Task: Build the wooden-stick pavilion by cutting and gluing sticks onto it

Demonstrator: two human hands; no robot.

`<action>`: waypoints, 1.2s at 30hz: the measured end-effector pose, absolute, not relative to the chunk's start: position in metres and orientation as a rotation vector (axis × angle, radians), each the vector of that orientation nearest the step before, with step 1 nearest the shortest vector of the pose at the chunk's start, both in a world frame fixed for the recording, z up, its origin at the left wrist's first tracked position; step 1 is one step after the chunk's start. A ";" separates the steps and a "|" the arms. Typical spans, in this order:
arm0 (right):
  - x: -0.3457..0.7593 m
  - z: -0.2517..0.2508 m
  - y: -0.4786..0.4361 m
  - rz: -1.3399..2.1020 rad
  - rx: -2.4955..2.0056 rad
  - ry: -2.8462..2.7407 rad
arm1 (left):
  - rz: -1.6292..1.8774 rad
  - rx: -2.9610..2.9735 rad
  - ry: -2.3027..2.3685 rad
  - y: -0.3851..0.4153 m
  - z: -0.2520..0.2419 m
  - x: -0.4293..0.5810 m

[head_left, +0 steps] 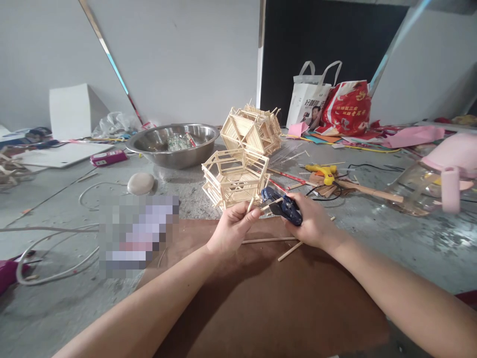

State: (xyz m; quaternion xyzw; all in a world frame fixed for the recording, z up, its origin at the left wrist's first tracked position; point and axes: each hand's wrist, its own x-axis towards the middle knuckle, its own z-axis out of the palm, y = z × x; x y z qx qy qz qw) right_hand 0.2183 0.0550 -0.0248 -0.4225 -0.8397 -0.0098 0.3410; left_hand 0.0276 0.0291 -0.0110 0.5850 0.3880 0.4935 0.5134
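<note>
My left hand [238, 226] is closed, pinching a thin wooden stick [251, 204] between thumb and fingers. In my right hand [313, 221] is a chunky dark blue hand tool [286, 209], whose exact kind I cannot make out. A light wooden stick [274, 203] crosses in front of the tool's near end. Just beyond my hands stands an open hexagonal frame [236, 174] built of thin sticks. Below my fingers, two loose sticks lie on the brown board, one lengthwise [272, 240] and one slanted [289, 251].
Behind the frame sits a rounder stick lattice [251, 130], beside a steel basin [175, 156]. A yellow glue gun [324, 172] and a pink-lidded clear jug [413, 191] are to the right. The brown board [261, 308] lies beneath my arms; a pixelated patch [139, 236] is left.
</note>
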 end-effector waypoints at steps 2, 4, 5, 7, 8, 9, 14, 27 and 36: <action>0.219 -0.024 0.055 -0.044 -1.084 -2.188 | 1.193 1.399 0.922 0.029 -0.010 0.028; 0.219 -0.024 0.056 -0.057 -1.070 -2.195 | 1.198 1.394 0.917 0.029 -0.010 0.028; 0.220 -0.024 0.056 -0.060 -1.061 -2.199 | 1.199 1.392 0.917 0.029 -0.010 0.027; 0.220 -0.025 0.056 -0.068 -1.045 -2.201 | 1.196 1.389 0.918 0.029 -0.010 0.027; 0.220 -0.025 0.056 -0.073 -1.040 -2.199 | 1.196 1.385 0.917 0.029 -0.010 0.027; 0.220 -0.024 0.056 -0.078 -1.037 -2.198 | 1.196 1.379 0.915 0.029 -0.010 0.027; 0.219 -0.023 0.055 -0.072 -1.051 -2.200 | 1.196 1.357 0.904 0.029 -0.009 0.028; 0.221 -0.021 0.051 -0.051 -1.139 -2.224 | 1.160 1.307 0.922 0.028 -0.007 0.029; 0.221 -0.021 0.050 -0.053 -1.172 -2.241 | 1.171 1.327 0.926 0.027 -0.009 0.030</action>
